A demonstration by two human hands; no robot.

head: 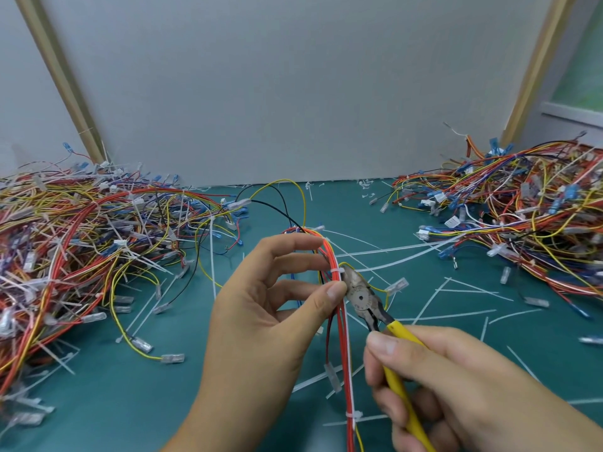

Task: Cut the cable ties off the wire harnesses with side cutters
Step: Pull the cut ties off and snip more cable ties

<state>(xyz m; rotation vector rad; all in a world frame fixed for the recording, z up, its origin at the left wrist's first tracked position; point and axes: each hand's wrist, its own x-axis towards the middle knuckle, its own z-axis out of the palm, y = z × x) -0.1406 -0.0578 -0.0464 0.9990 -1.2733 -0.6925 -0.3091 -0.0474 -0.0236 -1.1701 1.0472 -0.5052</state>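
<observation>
Left hand (261, 308) pinches a wire harness (342, 321) while right hand (456, 386) sets side cutters (362, 296) against its cable tie (336, 272).

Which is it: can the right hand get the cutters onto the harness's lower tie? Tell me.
Probably yes. The right hand grips the side cutters at the upper tie; the lower tie sits uncovered on the harness, below the left hand and beside the right.

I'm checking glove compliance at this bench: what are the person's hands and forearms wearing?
Nothing. The left hand and right hand are bare: no gloves, rings or bands show. Both forearms are bare too, with no sleeve or watch in view. The nails are short and unpainted.
</observation>
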